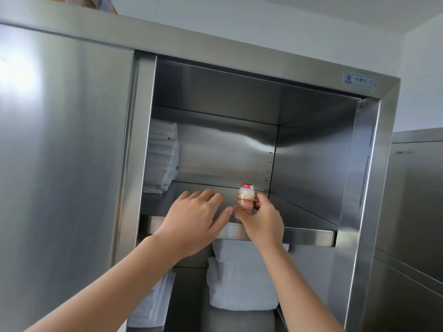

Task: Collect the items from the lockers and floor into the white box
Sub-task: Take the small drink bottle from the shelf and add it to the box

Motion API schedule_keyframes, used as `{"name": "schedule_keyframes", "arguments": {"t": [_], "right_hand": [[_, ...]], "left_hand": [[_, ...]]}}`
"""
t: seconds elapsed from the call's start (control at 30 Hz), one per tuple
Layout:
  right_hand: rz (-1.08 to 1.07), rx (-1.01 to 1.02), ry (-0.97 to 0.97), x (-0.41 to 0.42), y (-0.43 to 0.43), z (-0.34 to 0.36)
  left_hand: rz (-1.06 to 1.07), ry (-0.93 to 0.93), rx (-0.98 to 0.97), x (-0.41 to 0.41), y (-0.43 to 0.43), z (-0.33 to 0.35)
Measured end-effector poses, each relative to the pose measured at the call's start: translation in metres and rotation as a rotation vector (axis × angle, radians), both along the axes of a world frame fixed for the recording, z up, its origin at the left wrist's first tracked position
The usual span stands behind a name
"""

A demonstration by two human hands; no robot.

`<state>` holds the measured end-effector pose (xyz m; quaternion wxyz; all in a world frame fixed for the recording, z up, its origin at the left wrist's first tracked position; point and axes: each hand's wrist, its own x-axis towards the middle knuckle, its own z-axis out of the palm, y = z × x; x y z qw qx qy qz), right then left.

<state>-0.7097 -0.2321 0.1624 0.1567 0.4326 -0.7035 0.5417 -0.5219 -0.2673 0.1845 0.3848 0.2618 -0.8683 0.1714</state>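
A small yoghurt-drink bottle [245, 197] with a red foil cap stands upright at the front of the upper shelf [306, 236] of an open steel locker. My right hand [261, 221] pinches the bottle's lower half between thumb and fingers. My left hand [191, 221] reaches in just left of it, fingers straight and relaxed over the shelf, holding nothing. The white box is not in view.
A stack of folded white cloths [163, 156] sits at the back left of the upper shelf. More white folded cloths [239, 279] lie on the shelf below. A shut steel door [60, 164] is on the left and another steel cabinet [412, 212] on the right.
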Motion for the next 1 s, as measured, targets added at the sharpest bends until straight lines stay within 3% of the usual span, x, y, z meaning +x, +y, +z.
{"name": "schedule_keyframes", "arguments": {"t": [0.2,0.53,0.77,1.0], "right_hand": [[0.174,-0.145,-0.134,0.012,0.022,-0.002],[0.247,-0.261,-0.196,0.036,0.085,-0.035],[0.026,-0.185,-0.241,0.070,0.133,-0.094],[-0.308,-0.124,-0.290,0.115,0.241,-0.169]], "left_hand": [[-0.041,0.017,0.016,0.016,0.005,-0.004],[-0.200,0.061,0.058,0.028,0.018,-0.019],[-0.427,-0.085,0.128,0.025,0.033,-0.060],[-0.739,-0.264,0.240,0.002,0.099,-0.143]]}}
